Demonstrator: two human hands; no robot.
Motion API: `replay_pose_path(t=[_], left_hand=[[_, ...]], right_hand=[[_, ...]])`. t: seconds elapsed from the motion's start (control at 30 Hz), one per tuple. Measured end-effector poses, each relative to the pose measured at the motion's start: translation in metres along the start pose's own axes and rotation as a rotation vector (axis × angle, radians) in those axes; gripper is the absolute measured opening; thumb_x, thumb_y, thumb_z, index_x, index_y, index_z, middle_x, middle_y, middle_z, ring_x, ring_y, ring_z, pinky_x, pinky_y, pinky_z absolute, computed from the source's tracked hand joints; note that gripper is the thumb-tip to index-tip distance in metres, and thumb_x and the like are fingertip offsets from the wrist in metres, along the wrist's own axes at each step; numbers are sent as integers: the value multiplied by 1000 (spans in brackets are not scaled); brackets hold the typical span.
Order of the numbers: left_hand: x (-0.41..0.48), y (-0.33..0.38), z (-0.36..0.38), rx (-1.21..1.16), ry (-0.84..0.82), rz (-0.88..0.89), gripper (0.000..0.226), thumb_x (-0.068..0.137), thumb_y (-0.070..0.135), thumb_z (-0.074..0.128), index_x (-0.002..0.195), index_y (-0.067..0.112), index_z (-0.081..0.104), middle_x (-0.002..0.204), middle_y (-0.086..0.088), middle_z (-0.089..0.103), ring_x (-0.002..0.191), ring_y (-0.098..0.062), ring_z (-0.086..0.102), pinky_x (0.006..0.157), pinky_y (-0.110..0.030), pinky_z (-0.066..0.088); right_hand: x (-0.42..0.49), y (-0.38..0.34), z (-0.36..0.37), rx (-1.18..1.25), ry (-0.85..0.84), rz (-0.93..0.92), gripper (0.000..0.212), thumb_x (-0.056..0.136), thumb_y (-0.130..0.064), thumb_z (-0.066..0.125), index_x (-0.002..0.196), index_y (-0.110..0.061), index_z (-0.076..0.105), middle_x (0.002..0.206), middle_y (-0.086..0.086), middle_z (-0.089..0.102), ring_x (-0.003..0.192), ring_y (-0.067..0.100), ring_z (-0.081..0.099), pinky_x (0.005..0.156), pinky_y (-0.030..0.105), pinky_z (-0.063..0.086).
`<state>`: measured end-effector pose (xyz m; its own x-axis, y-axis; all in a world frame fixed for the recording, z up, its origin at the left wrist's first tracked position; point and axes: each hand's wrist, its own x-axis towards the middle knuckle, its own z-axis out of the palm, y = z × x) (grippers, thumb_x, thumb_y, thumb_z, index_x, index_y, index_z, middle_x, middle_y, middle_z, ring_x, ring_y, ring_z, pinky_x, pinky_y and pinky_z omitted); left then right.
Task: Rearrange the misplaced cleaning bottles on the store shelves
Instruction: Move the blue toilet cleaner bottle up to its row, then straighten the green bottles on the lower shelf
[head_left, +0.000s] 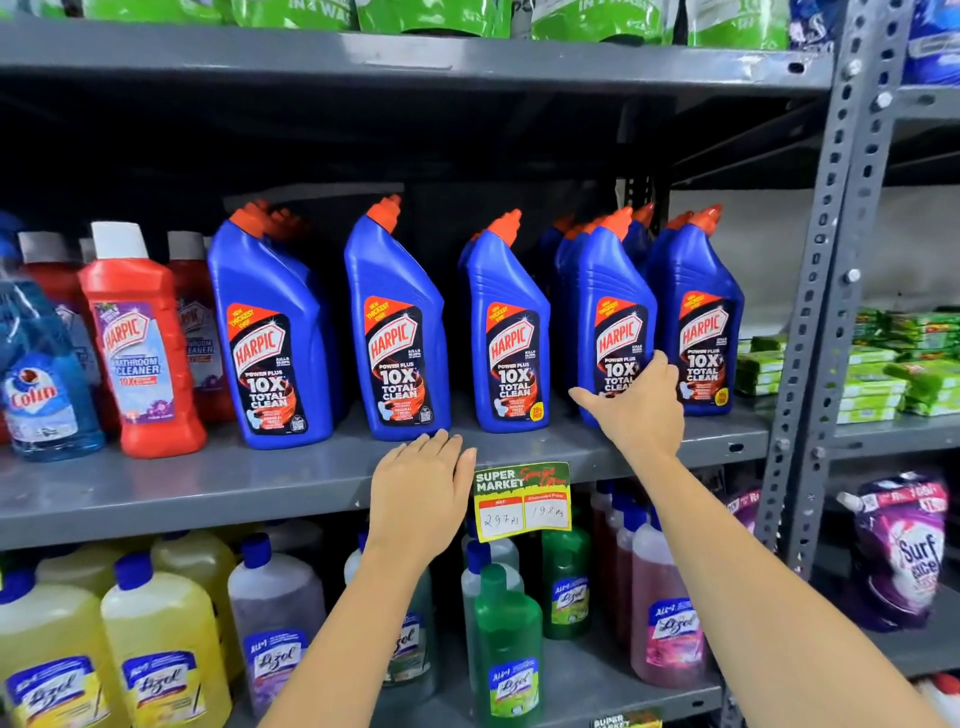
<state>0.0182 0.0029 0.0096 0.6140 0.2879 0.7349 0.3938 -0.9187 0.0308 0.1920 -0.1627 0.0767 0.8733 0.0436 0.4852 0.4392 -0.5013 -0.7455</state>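
Observation:
Several blue Harpic bottles with orange caps stand in a row on the middle grey shelf (208, 483). My right hand (636, 402) is spread open against the lower front of the fourth blue bottle (615, 312), thumb to the left, not closed around it. My left hand (421, 488) rests flat, fingers together, on the shelf's front edge just below the second blue bottle (397, 322) and third blue bottle (511, 332). A red Harpic bathroom cleaner (140, 343) and a blue Colin bottle (44, 384) stand at the left.
A yellow price tag (522, 501) hangs from the shelf edge between my hands. Below stand yellow, purple, green and pink Lizol bottles (161, 639). Green pouches line the top shelf. A perforated upright post (826, 291) divides off the right bay with green soap packs and a Surf pouch (904, 551).

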Motion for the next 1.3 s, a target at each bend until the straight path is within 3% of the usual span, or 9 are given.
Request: replay_pose_path(t=[0.3, 0.6, 0.9, 1.0, 1.1, 1.17, 1.3], left_hand=[[1, 0, -1, -1, -10, -5, 59, 98, 44, 24, 111, 11, 72, 112, -10, 71, 106, -26, 66, 90, -42, 51], [0, 2, -2, -18, -15, -16, 59, 98, 45, 25, 112, 10, 71, 113, -11, 71, 107, -27, 65, 92, -44, 50], [-3, 4, -8, -21, 90, 29, 49, 97, 37, 35, 99, 8, 74, 96, -10, 75, 90, -29, 70, 78, -40, 53], [-4, 4, -10, -140, 140, 8, 52, 98, 38, 31, 108, 7, 71, 110, -11, 71, 106, -29, 65, 89, -42, 47], [-24, 7, -8, -165, 249, 6, 41, 99, 26, 38, 130, 5, 57, 142, -14, 51, 139, -29, 35, 113, -47, 27], [-51, 9, -3, -173, 323, 5, 43, 97, 18, 42, 138, 5, 48, 152, -17, 35, 145, -32, 18, 117, -50, 16], [-126, 3, 35, -250, 270, -13, 43, 95, 15, 44, 135, 2, 50, 149, -24, 35, 142, -38, 22, 115, -49, 19]], right_hand=[[2, 2, 2, -24, -5, -7, 107, 67, -51, 85, 146, -6, 27, 140, 15, 45, 115, 44, 58, 83, 50, 50], [6, 5, 0, 6, -77, -1, 116, 68, -51, 85, 152, -7, 18, 148, 17, 42, 126, 40, 53, 94, 52, 48], [6, 11, 0, 48, -99, 9, 120, 71, -61, 78, 154, -1, 15, 150, 21, 38, 132, 39, 47, 99, 50, 46], [-5, 16, -9, 327, -14, 29, 99, 80, -52, 75, 151, -2, 29, 148, 16, 41, 135, 31, 43, 106, 40, 41], [-45, 39, -7, 613, 333, -93, 43, 90, -25, 63, 127, -6, 56, 119, 4, 55, 108, 16, 57, 90, 35, 52], [-79, 65, 5, 682, 461, -114, 27, 88, -14, 56, 113, -6, 61, 105, 3, 57, 92, 15, 57, 82, 37, 52], [-145, 113, 49, 680, 277, -16, 20, 84, -20, 55, 104, -20, 59, 95, 5, 61, 82, 22, 60, 83, 48, 53]])
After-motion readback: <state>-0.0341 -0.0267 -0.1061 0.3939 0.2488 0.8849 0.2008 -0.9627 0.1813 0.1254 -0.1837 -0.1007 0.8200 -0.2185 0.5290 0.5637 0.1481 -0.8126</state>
